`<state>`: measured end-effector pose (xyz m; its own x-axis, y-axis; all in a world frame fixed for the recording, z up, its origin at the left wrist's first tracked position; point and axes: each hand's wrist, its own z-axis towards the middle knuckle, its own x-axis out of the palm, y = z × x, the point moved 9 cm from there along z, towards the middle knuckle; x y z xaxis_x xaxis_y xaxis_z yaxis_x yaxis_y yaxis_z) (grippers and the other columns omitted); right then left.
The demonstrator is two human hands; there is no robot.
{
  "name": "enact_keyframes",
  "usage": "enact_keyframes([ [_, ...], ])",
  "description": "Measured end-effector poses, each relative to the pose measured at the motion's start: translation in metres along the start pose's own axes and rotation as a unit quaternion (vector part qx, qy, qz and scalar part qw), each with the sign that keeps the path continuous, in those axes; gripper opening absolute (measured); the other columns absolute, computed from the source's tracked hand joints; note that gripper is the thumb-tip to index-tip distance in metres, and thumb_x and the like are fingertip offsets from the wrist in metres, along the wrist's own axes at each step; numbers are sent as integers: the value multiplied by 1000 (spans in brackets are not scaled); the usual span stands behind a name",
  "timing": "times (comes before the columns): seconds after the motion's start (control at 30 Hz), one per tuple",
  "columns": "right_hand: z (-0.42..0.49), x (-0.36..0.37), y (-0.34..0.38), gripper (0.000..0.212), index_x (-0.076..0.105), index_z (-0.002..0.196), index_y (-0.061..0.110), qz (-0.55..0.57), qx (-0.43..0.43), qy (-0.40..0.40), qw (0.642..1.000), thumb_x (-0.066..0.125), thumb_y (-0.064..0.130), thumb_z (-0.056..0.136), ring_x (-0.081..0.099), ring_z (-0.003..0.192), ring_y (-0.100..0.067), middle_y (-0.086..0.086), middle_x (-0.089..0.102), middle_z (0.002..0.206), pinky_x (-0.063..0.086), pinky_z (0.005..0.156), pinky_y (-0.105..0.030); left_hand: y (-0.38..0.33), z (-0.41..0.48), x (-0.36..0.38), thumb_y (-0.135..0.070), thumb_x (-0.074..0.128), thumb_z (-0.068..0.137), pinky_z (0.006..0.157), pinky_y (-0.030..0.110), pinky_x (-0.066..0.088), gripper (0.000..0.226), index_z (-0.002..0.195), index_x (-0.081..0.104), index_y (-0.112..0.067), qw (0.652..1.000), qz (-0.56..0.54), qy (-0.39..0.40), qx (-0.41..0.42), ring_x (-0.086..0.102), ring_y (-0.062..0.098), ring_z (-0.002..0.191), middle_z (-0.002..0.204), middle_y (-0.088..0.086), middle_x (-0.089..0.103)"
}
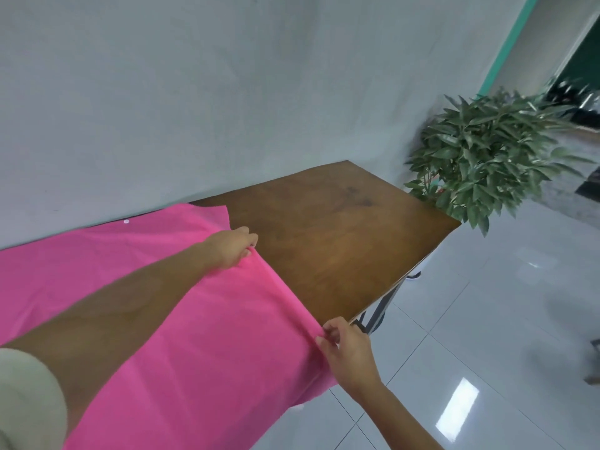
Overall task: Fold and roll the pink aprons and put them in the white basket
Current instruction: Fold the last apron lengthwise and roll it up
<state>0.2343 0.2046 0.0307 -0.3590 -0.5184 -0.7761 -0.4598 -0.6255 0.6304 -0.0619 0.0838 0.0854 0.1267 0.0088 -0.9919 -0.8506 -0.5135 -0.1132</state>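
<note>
Pink apron (pixel 201 319) lay spread on table (pixel 341 238); left hand (pixel 232 248) and right hand (pixel 345 349) each pinched its right edge.

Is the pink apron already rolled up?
No, the apron lies spread on the table, its edge pinched by the left hand and right hand.

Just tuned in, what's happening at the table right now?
A person has a pink apron spread flat on the wooden table. The left hand pinches the apron's right-hand edge at the far side, and the right hand pinches the same edge near the table's front. The apron looks unfolded so far; the hands seem set to start the first fold.
</note>
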Motion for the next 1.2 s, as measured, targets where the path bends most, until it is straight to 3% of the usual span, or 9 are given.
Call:
enact_keyframes([
  [0.13,-16,4,16,9,63,88,33,-51,0,-20,999,64,35,96,56,82,-3,18,63,85,39,70,-14,12,-28,-4,-22,54,100,69,39,43,15,89,45,-19,1000,3,-4,23,51,23,78,94,-3,42],
  [0.27,-36,14,25,16,64,85,26,-2,52,-32,998,59,30,99,60,81,-5,13,65,85,50,73,-21,24,-68,-2,-24,61,96,71,38,45,18,88,46,-19,998,1,-14,69,54,22,81,96,-2,49],
  [0.33,-49,21,32,17,62,85,27,8,61,-35,997,54,29,101,61,81,-7,12,65,86,53,75,-26,33,-88,2,-23,63,94,68,34,39,22,86,43,-18,996,-12,-15,82,51,20,79,91,-3,51],
  [0.43,-69,35,47,20,58,89,28,-14,52,-45,998,47,34,104,59,80,-7,12,62,88,52,72,-26,46,-113,8,-21,65,92,63,32,29,28,80,39,-18,995,-25,-14,96,47,20,75,81,-4,50],
  [0.6,-97,60,72,27,54,88,25,-44,50,-56,996,41,40,106,56,74,-7,8,59,84,45,62,-22,70,-149,21,-21,65,92,59,27,27,25,81,42,-18,993,-35,-13,115,45,17,75,85,-6,49],
  [0.67,-110,68,84,27,50,86,25,-45,48,-60,996,40,39,106,55,72,-7,7,57,81,41,60,-20,78,-161,23,-22,64,93,62,31,31,25,83,42,-18,992,-24,-9,120,47,18,77,87,-5,48],
  [0.87,-143,90,116,25,50,85,26,-66,26,-46,996,41,37,106,55,70,-10,8,57,78,45,61,-27,101,-192,17,-19,64,91,62,35,38,27,76,41,-19,994,-26,-12,106,48,21,72,81,-5,47],
  [0.97,-157,94,126,24,52,87,27,-67,28,-36,997,42,38,105,57,69,-10,9,59,78,47,63,-27,109,-208,10,-17,65,90,58,33,32,31,74,38,-20,994,-41,-35,97,45,21,70,75,-5,46],
  [1.2,-187,90,148,25,47,80,35,-73,2,0,997,46,40,105,58,67,-7,9,60,78,46,54,-16,112,-257,-8,-15,66,90,59,31,30,28,77,41,-19,995,-50,-70,57,47,20,72,77,-7,47],
])
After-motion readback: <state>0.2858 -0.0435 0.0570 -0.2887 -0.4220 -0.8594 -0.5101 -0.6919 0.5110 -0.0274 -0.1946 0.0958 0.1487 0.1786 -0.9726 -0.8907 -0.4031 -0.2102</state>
